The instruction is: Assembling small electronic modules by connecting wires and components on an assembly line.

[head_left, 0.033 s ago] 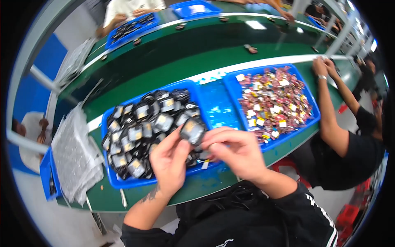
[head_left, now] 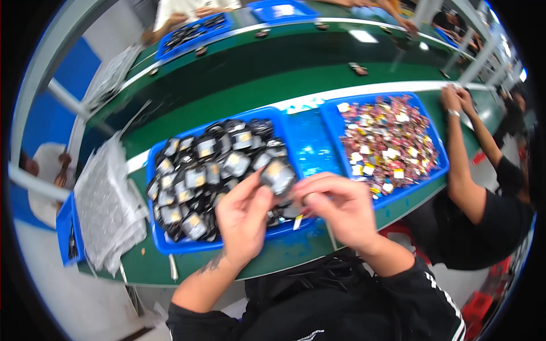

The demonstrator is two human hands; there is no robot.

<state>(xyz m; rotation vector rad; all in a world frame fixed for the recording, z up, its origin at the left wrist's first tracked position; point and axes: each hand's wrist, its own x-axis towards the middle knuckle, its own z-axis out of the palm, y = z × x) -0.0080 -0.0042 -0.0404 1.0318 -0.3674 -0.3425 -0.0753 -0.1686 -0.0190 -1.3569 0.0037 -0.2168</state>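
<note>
1. Hands, trays and table alike have slid slightly toward 3 o'clock since the earlier frame; the left hand (head_left: 242, 215) and right hand (head_left: 343, 207) keep nearly the same pose against each other.
2. One flat black piece (head_left: 277, 175), with a greyish face and a tan patch, sits between the two hands, raised in front of the lower right corner of the left blue tray (head_left: 187, 248).
3. Left thumb and fingers pinch that piece from its 8 o'clock side, its face turned up.
4. Right thumb and fingers are bunched at its 4 o'clock side; blur hides whether they grip its edge or something small, so I cannot tell.
5. Toward 10 o'clock from the held piece, similar black pieces (head_left: 193, 177) lie heaped in the left tray.
6. Toward 2 o'clock, the right blue tray (head_left: 406, 192) carries a pile of small pink, yellow and white parts (head_left: 392, 145).
7. Clear plastic sheets (head_left: 108, 202) lie toward 9 o'clock on the green table (head_left: 145, 270).
8. A co-worker's hands (head_left: 456, 98) meet beyond the right tray, toward 2 o'clock.
</note>
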